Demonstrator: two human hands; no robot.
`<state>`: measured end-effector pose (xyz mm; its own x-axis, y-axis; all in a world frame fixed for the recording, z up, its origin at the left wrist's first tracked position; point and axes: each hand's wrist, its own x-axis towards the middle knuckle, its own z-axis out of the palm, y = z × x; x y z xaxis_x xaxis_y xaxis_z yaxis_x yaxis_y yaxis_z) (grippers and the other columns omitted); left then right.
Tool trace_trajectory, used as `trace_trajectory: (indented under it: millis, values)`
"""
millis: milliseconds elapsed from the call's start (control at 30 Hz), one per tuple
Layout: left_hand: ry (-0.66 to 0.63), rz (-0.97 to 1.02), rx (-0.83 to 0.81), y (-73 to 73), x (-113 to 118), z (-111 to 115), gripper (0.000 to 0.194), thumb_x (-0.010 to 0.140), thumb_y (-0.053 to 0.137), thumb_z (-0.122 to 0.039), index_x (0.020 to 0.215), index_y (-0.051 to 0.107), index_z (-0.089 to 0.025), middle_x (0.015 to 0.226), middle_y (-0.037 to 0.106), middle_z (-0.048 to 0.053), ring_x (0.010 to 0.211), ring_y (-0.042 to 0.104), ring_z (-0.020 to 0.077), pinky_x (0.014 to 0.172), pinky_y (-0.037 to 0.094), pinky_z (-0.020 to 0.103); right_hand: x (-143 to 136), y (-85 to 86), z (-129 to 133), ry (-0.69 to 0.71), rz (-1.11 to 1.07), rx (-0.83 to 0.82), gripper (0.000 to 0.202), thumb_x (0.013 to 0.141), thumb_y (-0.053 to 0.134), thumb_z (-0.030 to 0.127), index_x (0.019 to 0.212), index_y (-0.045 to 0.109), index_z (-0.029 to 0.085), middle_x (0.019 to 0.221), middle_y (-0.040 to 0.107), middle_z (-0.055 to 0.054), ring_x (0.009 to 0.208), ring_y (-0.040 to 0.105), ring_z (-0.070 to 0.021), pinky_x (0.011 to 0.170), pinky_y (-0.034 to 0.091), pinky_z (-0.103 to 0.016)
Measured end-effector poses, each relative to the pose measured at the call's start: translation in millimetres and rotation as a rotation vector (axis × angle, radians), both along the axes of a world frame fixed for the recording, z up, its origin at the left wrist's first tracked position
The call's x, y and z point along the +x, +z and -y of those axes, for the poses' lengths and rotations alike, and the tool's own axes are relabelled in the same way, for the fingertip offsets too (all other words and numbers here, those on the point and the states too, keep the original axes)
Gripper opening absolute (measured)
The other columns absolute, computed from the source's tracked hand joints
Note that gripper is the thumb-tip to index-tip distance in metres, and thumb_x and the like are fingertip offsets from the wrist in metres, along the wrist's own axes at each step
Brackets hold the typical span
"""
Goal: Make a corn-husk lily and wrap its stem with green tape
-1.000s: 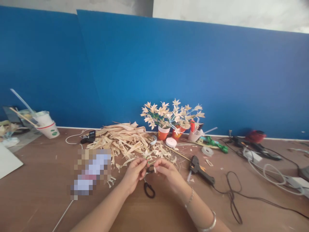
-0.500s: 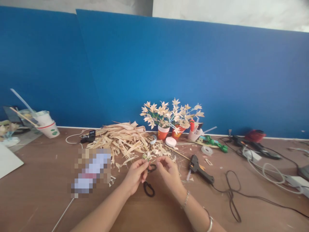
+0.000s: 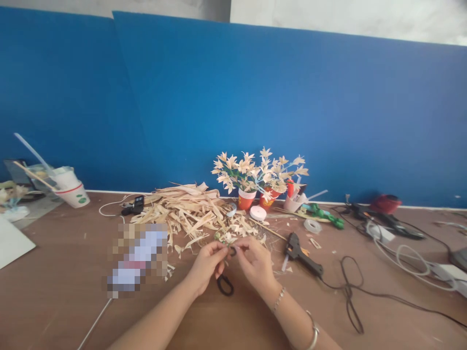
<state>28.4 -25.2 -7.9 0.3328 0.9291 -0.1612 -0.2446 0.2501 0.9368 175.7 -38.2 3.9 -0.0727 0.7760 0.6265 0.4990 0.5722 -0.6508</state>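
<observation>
Flower (image 3: 225, 237) x1, at tips of L hand (image 3: 213, 257), grip pinched on it; R hand (image 3: 254, 260) adj., can't tell if grip's clamped. 2 red cups (image 3: 246, 201) nr table (image 3: 73, 257) far edge, 1 glue gun (image 3: 304, 257).

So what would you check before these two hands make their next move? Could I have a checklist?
1. Left hand pinching the small flower: ok, it seems, between thumb and fingers.
2. Right hand gripping something: cannot tell, the fingertips hide it.
3. Scissors blades away from the fingers: cannot tell, mainly the black handles show.
4. Glue gun apart from both hands: ok.
5. Glue gun cool: cannot tell by sight.
6. Black cord clear of the forearms: ok.
</observation>
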Motion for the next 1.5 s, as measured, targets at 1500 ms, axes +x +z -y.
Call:
trace_trajectory:
  millis: [1500]
  values:
    - [-0.026,-0.013,-0.016,-2.1,1.8,0.9,0.023,0.07,0.061,-0.036,0.071,0.051,-0.015,0.063,0.057,-0.003,0.034,0.038,0.0017,0.029,0.023,0.014,-0.7,-2.5,-2.9,-0.065,0.127,0.082,0.011,0.078,0.049,0.012,0.078,0.057,0.02,0.078,0.054,-0.004,0.075,0.053,-0.0171,0.066,0.045,-0.03]
